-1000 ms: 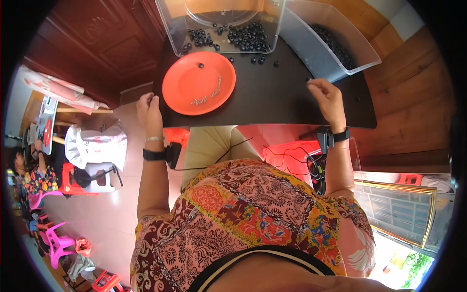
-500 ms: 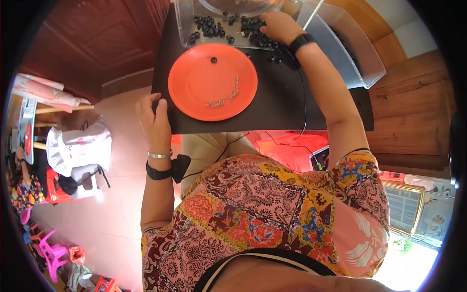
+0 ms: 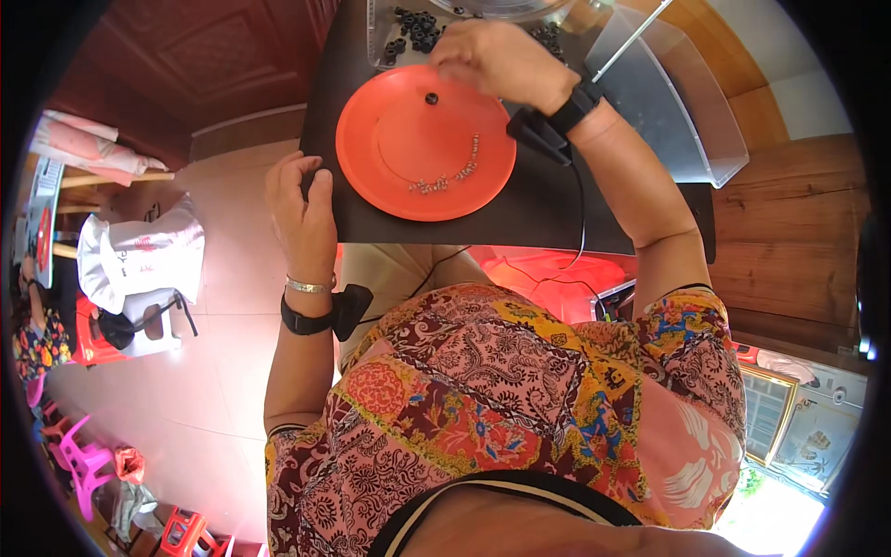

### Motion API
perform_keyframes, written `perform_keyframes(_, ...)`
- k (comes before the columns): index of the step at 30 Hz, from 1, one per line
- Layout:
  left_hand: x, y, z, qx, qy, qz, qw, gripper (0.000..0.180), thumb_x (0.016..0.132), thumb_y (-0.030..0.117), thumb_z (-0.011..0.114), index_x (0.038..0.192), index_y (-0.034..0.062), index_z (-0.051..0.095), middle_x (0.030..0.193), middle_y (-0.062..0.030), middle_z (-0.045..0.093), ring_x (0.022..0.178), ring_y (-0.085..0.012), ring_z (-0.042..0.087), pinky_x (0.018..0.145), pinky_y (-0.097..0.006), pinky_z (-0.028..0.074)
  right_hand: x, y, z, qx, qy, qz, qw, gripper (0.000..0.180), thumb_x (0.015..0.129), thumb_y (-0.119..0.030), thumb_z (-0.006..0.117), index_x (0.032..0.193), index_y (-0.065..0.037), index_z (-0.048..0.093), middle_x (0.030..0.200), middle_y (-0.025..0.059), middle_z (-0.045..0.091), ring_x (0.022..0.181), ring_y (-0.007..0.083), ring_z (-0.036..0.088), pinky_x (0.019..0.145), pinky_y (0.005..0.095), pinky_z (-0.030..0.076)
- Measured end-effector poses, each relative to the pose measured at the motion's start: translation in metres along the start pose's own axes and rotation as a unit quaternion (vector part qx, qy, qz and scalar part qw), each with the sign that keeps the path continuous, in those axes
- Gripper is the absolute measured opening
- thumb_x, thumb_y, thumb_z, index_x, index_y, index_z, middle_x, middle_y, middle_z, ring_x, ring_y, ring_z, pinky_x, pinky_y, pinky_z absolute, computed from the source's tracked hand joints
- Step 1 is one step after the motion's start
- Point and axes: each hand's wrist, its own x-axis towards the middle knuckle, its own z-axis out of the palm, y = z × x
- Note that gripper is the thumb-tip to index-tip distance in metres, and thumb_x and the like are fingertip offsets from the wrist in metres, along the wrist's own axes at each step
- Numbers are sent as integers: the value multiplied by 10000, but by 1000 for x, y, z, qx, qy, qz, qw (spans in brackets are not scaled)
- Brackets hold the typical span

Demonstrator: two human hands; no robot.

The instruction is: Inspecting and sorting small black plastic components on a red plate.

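An orange-red plate [image 3: 390,190] lies on the dark table. One small black ring-like part [image 3: 432,98] sits near its far rim, and tiny silvery metal pieces [image 3: 430,187] form a curved line along its near and right side. My right hand [image 3: 506,60] hangs over the plate's far edge with fingers drawn together; they are blurred, and what they hold is hidden. Beyond it, a clear plastic bin [image 3: 379,37] holds many black parts [image 3: 418,30]. My left hand [image 3: 304,209] is at the table's left edge, empty, thumb apart from its loosely bent fingers.
Another translucent bin [image 3: 668,111] stands at the right, with a thin white rod [image 3: 631,42] by it. A black cable [image 3: 582,213] runs from my right wristband over the table edge. Red and pink stools [image 3: 186,534] and a white bag [image 3: 139,255] are at the left.
My right hand has come out of the bin of black parts toward me and left, to above the plate's far edge. My left hand stays by the table edge.
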Motion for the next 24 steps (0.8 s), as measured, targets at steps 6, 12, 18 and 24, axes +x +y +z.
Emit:
perform_keyframes(6, 4, -4, -1, -130, 30, -65, 989, 179, 839, 74, 557, 989, -12, 607, 1049, -137, 602, 1002, -253, 563, 902, -350, 426, -5, -12, 34, -14, -22, -83, 996, 123, 784, -103, 632, 897, -64, 606, 927, 97, 584, 849, 314, 605, 731, 395, 497)
perform_keyframes(12, 5, 51, -10, -211, 54, 76, 973, 190, 865, 49, 540, 1034, -21, 592, 1039, -110, 601, 1006, -184, 556, 879, -300, 433, -9, 1, 39, 22, -17, -12, 1000, 107, 742, -109, 639, 818, -34, 644, 808, 157, 635, 789, 331, 627, 694, 415, 498)
perform_keyframes(18, -3, 88, -7, -370, -126, -64, 918, 185, 902, 95, 518, 1033, -12, 593, 1012, -71, 614, 904, -147, 583, 821, -267, 435, -21, -22, 9, 194, -20, 61, 979, 240, 771, -29, 655, 1011, -31, 643, 981, 96, 653, 896, 228, 640, 776, 330, 503)
perform_keyframes(24, -1, 100, 13, -415, -226, -122, 873, 309, 945, 248, 441, 1078, 4, 574, 1004, -81, 638, 882, -164, 613, 771, -274, 434, -62, -96, -35, 445, 129, 84, 882, 389, 786, 29, 690, 1157, -69, 630, 952, -12, 664, 899, 74, 604, 767, 228, 483)
